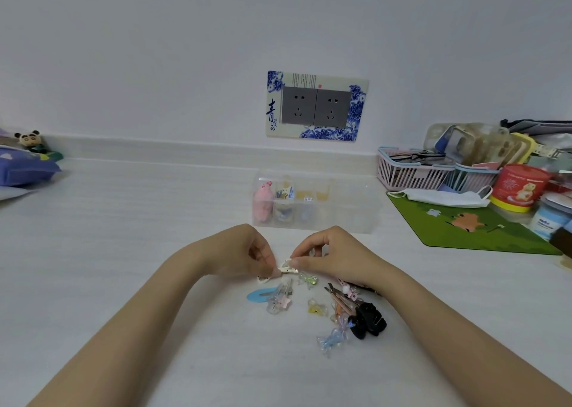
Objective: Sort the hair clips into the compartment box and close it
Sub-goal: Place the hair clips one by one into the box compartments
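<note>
White clip (pixel 289 269) pinched between both hands; slip risk noted.
Loose clips (pixel 340 307) are scattered under the wrists on the bench (pixel 148 220). One end each is pinched by left hand (pixel 244 251) and right hand (pixel 328 251). If sprung, it could be flung short of the compartment box (pixel 349 211) beyond the knuckles.

Compartment box (pixel 340 217) at back centre, clips (pixel 368 318) in front, baskets (pixel 411 174) + mat (pixel 483 230) to R.

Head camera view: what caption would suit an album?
Left hand and right hand pinch a white hair clip beside scattered clips, clear compartment box behind.
</note>
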Demonstrator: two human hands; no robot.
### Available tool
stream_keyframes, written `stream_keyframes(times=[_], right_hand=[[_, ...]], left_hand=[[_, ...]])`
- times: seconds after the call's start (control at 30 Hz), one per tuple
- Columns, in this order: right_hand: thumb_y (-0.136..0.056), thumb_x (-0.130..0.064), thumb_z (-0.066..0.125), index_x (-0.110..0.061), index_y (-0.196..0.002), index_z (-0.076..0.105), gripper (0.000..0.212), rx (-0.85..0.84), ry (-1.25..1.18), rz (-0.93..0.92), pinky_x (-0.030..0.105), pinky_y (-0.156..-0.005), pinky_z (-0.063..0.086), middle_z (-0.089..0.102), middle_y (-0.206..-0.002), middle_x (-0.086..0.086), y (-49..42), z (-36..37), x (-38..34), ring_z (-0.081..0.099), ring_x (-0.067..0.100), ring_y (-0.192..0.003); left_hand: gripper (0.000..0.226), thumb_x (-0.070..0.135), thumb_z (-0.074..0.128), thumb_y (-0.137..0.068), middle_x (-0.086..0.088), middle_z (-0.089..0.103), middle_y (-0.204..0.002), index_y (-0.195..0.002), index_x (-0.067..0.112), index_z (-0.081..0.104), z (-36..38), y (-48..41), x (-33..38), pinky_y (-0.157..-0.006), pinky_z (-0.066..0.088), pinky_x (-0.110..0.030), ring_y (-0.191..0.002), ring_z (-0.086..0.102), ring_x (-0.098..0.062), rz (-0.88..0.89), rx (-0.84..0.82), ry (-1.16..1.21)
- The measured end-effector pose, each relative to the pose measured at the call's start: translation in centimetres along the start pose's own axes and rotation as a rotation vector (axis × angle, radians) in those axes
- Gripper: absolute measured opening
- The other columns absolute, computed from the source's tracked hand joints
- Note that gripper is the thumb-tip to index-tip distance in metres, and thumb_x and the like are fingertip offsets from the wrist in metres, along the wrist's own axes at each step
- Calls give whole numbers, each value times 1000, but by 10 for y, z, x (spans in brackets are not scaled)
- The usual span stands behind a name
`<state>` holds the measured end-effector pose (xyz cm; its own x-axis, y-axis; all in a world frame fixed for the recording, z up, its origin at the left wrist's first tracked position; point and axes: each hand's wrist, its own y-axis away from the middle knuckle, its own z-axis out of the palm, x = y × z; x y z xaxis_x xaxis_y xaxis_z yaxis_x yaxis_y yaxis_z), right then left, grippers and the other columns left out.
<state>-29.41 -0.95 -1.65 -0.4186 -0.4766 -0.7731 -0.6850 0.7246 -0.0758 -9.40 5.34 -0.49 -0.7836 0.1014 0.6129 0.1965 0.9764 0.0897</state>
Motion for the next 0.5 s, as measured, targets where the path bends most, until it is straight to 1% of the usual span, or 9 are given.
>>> stream_keyframes(times=[0.07, 0.13, 0.2, 0.27, 0.33, 0.4, 0.43, 0.5], right_hand=[[-75, -35, 76, -22, -82, 76, 15, 31, -9, -12, 11, -61, 39, 64, -65, -16, -1, 0, 1, 50, 5, -64], [-77, -27, 75, -17, -84, 76, 12, 99, -57, -50, 7, -66, 40, 70, -74, -10, -3, 0, 0, 57, 3, -70], [-79, -17, 73, -12, -83, 73, 7, 201, -226, -77, 9, -71, 46, 73, -80, -1, -5, -3, -3, 63, 3, -72], [-80, -10, 70, -12, -83, 71, 4, 315, -391, -76, 11, -68, 50, 73, -79, -1, -9, -13, -9, 66, 2, -68], [-82, -11, 68, -13, -87, 70, 6, 432, -414, -83, 11, -65, 50, 73, -82, 1, -16, -31, -10, 66, 1, -66], [-83, -13, 67, -13, -86, 66, 3, 534, -384, -81, 9, -63, 49, 73, -86, 9, -28, -55, -6, 65, 2, -65], [-84, -15, 67, -15, -84, 64, 3, 571, -351, -73, 8, -64, 48, 73, -89, 11, -35, -67, -2, 65, 4, -67], [-85, -17, 67, -16, -81, 63, 6, 594, -253, -49, 9, -69, 48, 74, -94, 14, -50, -85, 7, 64, 9, -71]], left_hand=[[12, 24, 68, -79, 10, 68, -64, -68, 28, 69, 1, -2, 1, -68, 45, -18, -62, 57, -3, 25, 38, 17], [11, 23, 70, -80, 9, 66, -65, -70, 27, 66, 3, -6, 2, -65, 43, -15, -61, 54, -3, 81, 133, 75], [8, 27, 71, -80, 8, 64, -68, -74, 25, 65, 5, -13, 7, -61, 41, -13, -61, 54, -3, 165, 282, 169], [8, 31, 69, -82, 10, 65, -76, -82, 24, 66, 7, -22, 12, -63, 42, -15, -66, 55, -2, 241, 434, 229], [19, 37, 61, -87, 14, 64, -95, -101, 26, 64, 7, -31, 17, -75, 44, -20, -83, 56, -1, 289, 527, 155], [36, 43, 49, -91, 16, 57, -114, -122, 26, 56, 4, -39, 21, -89, 38, -22, -101, 51, -5, 301, 548, -23], [43, 45, 45, -93, 12, 55, -121, -129, 24, 50, 2, -44, 22, -94, 35, -23, -108, 49, -8, 298, 540, -114], [52, 51, 36, -93, 4, 51, -137, -135, 22, 45, -1, -56, 21, -107, 26, -27, -130, 40, -15, 285, 502, -265]])
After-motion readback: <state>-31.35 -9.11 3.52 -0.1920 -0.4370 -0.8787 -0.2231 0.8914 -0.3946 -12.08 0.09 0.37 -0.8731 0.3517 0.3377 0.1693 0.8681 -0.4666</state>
